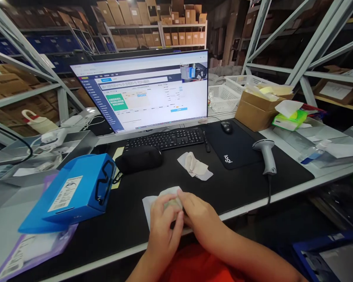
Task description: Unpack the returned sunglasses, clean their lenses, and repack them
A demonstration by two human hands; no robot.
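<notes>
i'm working with my left hand (164,231) and right hand (200,217) close together, fingers clamped on a crumpled white paper bundle (169,197) at the near edge of the black desk mat (129,199), well short of the logi mouse pad (232,145).

Crumpled pale beige wad (171,200), soft-looking, pressed between left hand (164,224) and right hand (198,215); white paper sheet (147,207) under it, corner sticking out left of hands.
</notes>
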